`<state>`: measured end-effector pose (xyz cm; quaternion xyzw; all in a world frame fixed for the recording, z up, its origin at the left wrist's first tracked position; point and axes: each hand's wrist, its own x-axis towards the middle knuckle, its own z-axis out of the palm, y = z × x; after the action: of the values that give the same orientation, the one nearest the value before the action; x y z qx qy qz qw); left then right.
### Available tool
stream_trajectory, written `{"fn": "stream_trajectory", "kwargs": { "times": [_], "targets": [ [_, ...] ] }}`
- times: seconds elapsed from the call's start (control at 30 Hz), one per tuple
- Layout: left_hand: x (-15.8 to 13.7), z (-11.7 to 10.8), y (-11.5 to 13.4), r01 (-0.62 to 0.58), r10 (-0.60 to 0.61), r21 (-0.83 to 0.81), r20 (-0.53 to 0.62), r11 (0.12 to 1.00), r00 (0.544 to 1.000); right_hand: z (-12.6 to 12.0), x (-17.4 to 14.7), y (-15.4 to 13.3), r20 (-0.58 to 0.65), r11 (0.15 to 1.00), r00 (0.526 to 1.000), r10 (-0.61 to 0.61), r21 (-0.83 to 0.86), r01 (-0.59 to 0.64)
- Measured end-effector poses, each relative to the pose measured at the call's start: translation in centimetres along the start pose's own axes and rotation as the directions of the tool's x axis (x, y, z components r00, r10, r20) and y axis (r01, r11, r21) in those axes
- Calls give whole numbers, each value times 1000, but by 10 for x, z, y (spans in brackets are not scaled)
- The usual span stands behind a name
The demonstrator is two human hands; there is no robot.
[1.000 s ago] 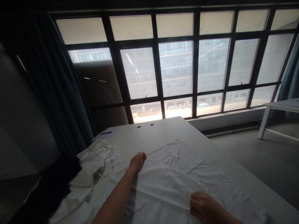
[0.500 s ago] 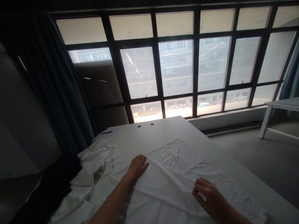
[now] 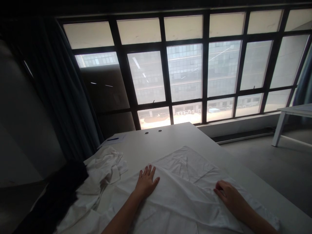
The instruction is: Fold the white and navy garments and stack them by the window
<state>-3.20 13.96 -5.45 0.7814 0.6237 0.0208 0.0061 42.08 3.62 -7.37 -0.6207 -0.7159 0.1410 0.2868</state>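
Observation:
A large white cloth (image 3: 175, 198), which looks like a garment, lies spread and partly folded over itself, with creases in its far corner. My left hand (image 3: 146, 183) rests flat on its upper layer near the fold, fingers spread and palm down. To the right, my right hand (image 3: 229, 195) has curled fingers, thumb against them, at the edge of that upper layer; it appears to pinch the fabric, though the fingertips partly hide the grip.
A crumpled pile of white clothes (image 3: 104, 172) lies on the left, beside a black furry-looking item (image 3: 65, 185). Paper with a blue pen (image 3: 112, 139) sits at the far left of the white table (image 3: 175, 136). Windows and a dark curtain (image 3: 70, 97) stand beyond; another table (image 3: 280, 126) is at right.
My right hand has moved right and slightly away from me, and the upper layer's edge has shifted right with it. My left hand's fingers have spread out flat on the cloth.

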Motion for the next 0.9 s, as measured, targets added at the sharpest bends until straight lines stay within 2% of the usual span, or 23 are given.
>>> {"fn": "stream_trajectory", "kwargs": {
  "times": [0.1, 0.23, 0.37, 0.43, 0.53, 0.63, 0.73, 0.9],
  "targets": [
    [-2, 1, 2, 15, -14, -23, 20, 1000, 1000, -1, -2, 2, 15, 997, 998, 55, 45, -56],
    [0, -7, 4, 44, -42, -36, 59, 998, 997, -1, -3, 4, -7, 995, 997, 76, -61, -76],
    [-2, -18, 25, 89, -84, -42, 102, 995, 991, -4, -1, -11, -128, 983, 991, -48, -182, 24],
    [-8, -21, 46, 13, -7, -62, 99, 998, 995, -4, -3, -28, -130, 976, 983, -126, -195, 100],
    [-22, -19, 84, -238, 250, -144, 73, 961, 965, 1, -11, -58, 16, 962, 969, -248, -110, 249],
    [-34, -14, 115, -415, 436, -229, 48, 881, 899, 11, -22, -76, 221, 930, 907, -358, 4, 366],
    [-39, -13, 126, -451, 471, -246, 29, 858, 882, 16, -28, -78, 371, 919, 848, -377, 39, 392],
    [-35, -17, 106, -420, 441, -219, 60, 881, 895, 15, -27, -65, 442, 937, 843, -307, -14, 349]
  ]
}}
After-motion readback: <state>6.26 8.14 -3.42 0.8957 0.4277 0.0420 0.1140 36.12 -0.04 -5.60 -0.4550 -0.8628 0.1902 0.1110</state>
